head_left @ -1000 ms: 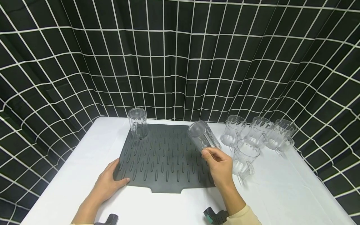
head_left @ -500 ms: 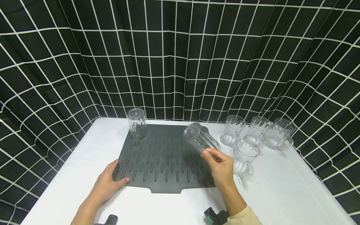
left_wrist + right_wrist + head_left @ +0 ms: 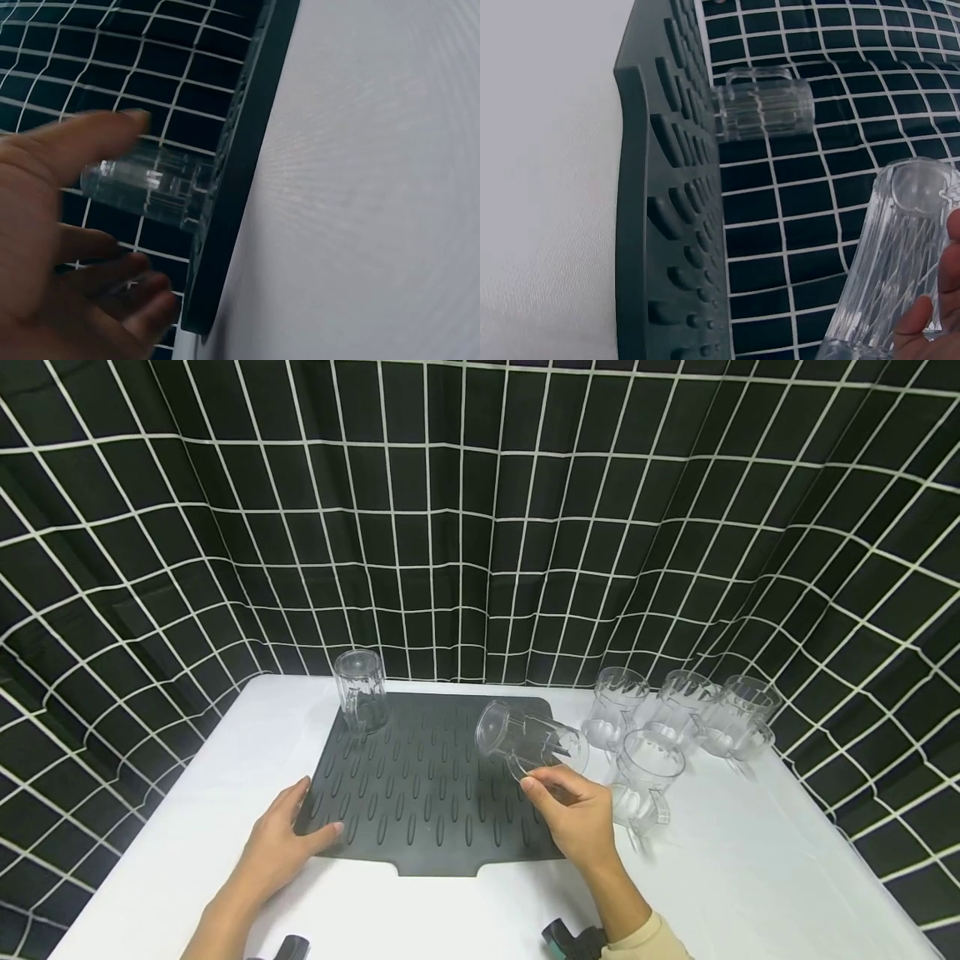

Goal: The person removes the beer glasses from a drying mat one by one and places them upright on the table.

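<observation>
My right hand (image 3: 577, 814) pinches the handle of a clear ribbed mug (image 3: 532, 739), which is tipped almost onto its side above the right part of a dark grey drying mat (image 3: 427, 839). Its base points left and its mouth right. In the right wrist view this mug (image 3: 889, 262) slants, with fingertips at its side. My left hand (image 3: 273, 847) is at the mat's front left corner, thumb and fingers spread along the edge. A second clear mug (image 3: 362, 693) stands upside down on the mat's back left corner; the left wrist view shows that mug (image 3: 150, 184) beyond the thumb.
Several clear mugs stand upright on the white table (image 3: 750, 860) at the right. The nearest upright mug (image 3: 648, 777) is close beside my right hand; the others, such as the far right mug (image 3: 738, 718), are behind it. A black curtain (image 3: 457, 552) with white grid lines encloses the table.
The mug in my right hand has swung from a steep lean to nearly level, its base moving left and down. My left hand stays at the mat corner. The head view has shifted slightly.
</observation>
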`<state>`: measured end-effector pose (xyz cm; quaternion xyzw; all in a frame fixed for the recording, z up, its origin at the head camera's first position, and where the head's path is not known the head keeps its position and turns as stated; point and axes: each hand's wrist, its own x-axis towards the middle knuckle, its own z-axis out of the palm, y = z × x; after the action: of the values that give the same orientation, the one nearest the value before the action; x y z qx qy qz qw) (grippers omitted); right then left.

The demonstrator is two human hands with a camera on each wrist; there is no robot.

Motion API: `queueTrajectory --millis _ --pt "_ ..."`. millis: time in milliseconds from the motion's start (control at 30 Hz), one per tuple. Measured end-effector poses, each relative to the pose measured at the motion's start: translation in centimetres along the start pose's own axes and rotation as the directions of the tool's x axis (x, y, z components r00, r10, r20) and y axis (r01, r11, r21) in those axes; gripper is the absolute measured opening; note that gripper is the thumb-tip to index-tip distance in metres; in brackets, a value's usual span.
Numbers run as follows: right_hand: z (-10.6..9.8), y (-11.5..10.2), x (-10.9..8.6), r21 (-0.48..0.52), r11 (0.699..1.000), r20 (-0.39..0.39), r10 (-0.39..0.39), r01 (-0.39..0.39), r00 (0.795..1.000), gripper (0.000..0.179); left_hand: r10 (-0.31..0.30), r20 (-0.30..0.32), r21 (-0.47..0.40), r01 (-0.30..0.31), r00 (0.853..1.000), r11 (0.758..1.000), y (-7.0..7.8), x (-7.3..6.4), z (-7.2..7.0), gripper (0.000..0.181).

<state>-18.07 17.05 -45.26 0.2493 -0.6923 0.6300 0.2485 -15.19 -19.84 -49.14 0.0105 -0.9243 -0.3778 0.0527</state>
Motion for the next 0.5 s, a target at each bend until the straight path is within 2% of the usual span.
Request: queueTrajectory --millis 133,333,500 --pt "0.0 -0.1 -0.1 0.013 0.999 0.031 -0.046 0.046 0.998 0.007 0.035 -0.015 -0.090 -0.036 0.999 0.995 1.0 0.2 -0.1 0.093" --pt "0.2 -0.1 -0.1 0.020 0.993 0.062 -0.116 0.115 0.991 0.006 0.109 -0.039 -0.175 -0.114 0.993 0.978 3.1 0.6 0.1 0.090" --pt "0.3 0.0 -0.2 0.013 0.985 0.089 -0.172 0.171 0.981 0.009 0.204 -0.062 -0.226 -0.212 0.977 0.951 5.1 1.5 0.7 0.087"
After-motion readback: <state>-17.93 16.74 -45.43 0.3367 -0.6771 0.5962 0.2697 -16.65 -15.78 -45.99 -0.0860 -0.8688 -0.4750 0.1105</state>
